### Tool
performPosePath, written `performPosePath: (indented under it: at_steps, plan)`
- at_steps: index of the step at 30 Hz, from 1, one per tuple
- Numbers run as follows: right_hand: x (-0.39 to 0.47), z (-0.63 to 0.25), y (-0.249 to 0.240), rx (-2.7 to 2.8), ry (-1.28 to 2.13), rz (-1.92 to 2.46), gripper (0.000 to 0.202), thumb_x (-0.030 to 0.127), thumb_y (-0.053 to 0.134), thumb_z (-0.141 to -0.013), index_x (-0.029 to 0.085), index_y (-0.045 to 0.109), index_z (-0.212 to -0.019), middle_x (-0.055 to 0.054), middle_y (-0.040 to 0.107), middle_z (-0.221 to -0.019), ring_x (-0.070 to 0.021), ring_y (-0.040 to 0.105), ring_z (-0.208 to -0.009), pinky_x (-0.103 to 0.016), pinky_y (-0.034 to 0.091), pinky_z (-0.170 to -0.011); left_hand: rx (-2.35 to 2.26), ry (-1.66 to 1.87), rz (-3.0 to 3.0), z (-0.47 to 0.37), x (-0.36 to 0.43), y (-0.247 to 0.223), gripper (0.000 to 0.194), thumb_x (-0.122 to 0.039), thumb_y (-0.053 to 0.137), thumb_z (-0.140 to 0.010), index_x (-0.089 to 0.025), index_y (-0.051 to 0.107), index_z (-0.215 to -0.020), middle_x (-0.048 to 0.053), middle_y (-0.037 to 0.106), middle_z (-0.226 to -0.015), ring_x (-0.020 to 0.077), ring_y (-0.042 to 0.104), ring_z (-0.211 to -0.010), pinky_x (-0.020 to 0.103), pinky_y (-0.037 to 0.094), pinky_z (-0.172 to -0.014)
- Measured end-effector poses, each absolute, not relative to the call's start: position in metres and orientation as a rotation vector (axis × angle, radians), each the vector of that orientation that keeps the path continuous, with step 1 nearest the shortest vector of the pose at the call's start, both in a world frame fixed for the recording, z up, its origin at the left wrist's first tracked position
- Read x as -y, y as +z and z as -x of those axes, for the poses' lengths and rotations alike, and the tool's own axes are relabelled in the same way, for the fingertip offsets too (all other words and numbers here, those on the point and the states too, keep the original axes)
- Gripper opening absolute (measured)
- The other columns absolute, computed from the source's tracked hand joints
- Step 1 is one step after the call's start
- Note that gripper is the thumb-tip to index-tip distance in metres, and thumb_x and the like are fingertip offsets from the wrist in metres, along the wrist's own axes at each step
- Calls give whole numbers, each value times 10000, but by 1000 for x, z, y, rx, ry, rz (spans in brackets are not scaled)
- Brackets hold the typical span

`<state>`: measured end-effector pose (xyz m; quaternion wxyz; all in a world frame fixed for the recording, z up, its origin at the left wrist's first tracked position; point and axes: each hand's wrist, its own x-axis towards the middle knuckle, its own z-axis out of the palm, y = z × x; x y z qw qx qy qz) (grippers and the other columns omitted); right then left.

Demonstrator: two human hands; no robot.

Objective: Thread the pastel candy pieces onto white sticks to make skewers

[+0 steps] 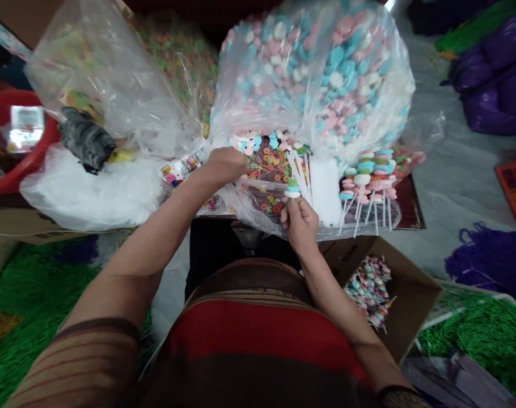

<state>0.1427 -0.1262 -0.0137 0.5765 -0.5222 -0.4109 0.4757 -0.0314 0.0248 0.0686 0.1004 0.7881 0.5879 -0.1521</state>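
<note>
My right hand [301,224] is closed on a candy skewer [292,188], upright, with green, blue and white pieces stacked on it. My left hand [228,164] reaches to the left edge of the loose candies; its fingertips are hidden, so what it holds cannot be made out. Small ring candies [271,164] lie between the hands, with pink, white and blue candies [252,140] behind them. White sticks [299,173] lean beside a white stack [325,190] just right of the skewer. Finished-looking candy skewers [368,178] lie in a pile farther right.
Large clear bags of pastel candies [334,73] and ring candies [185,68] stand at the back. At the left are a red basin [39,164] and a white plastic bag [92,190]. A cardboard box [411,294] with wrapped candies sits below the table's right side.
</note>
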Motion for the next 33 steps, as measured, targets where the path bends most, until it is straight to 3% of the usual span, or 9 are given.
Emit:
performPosePath:
  at_steps: [3, 9, 15, 19, 23, 27, 33]
  plan:
    - [127, -143, -13, 965, 1121, 1234, 482, 682, 621, -936, 201, 659, -915, 79, 523, -555, -75, 395, -442, -219, 311, -456, -1707, -499, -2410, 29, -18, 67, 351, -381, 632, -900, -148, 799, -1102, 164, 777, -1093, 337, 709, -1104, 393, 538, -923]
    - [127, -144, -12, 959, 1143, 1225, 507, 709, 619, -919, 203, 655, -917, 85, 507, -547, -76, 390, -432, -222, 309, -451, -1717, -525, -2497, 26, -4, 68, 418, -226, 486, -950, -11, 741, -1203, 275, 734, -1197, 393, 688, -1202, 447, 511, -1006]
    - [127, -144, -14, 943, 1155, 1211, 496, 697, 638, -910, 201, 658, -915, 83, 512, -546, -72, 393, -431, -218, 302, -444, -1751, -562, -2423, 25, -15, 67, 350, -222, 546, -902, -94, 783, -1125, 207, 759, -1165, 342, 706, -1147, 390, 502, -962]
    - [118, -143, -11, 850, 1234, 1175, 477, 678, 701, -861, 206, 643, -902, 75, 545, -597, -58, 358, -420, -216, 253, -410, -1621, 23, -2372, 29, -12, 63, 267, -239, 575, -897, -132, 786, -1020, 149, 779, -1043, 269, 708, -1004, 343, 496, -881]
    - [99, -141, 3, 780, 1270, 1135, 479, 661, 772, -791, 217, 623, -892, 61, 600, -699, -35, 287, -417, -219, 225, -387, -1215, 770, -1812, 17, 13, 54, 218, -366, 663, -888, -163, 743, -884, 40, 728, -841, 140, 617, -741, 265, 466, -727]
    - [88, -140, 17, 767, 1319, 1102, 492, 659, 801, -759, 223, 613, -888, 60, 597, -709, -29, 275, -416, -215, 243, -388, -923, 984, -1230, -4, 38, 41, 376, -542, 816, -767, -191, 686, -807, -22, 613, -675, 85, 490, -569, 230, 379, -554]
    - [91, -139, 12, 723, 1356, 1120, 534, 626, 869, -691, 233, 622, -954, 82, 526, -643, -43, 275, -427, -222, 244, -397, -866, 983, -941, -11, 54, 30, 460, -598, 887, -690, -208, 666, -795, -41, 575, -656, 58, 445, -509, 216, 311, -467]
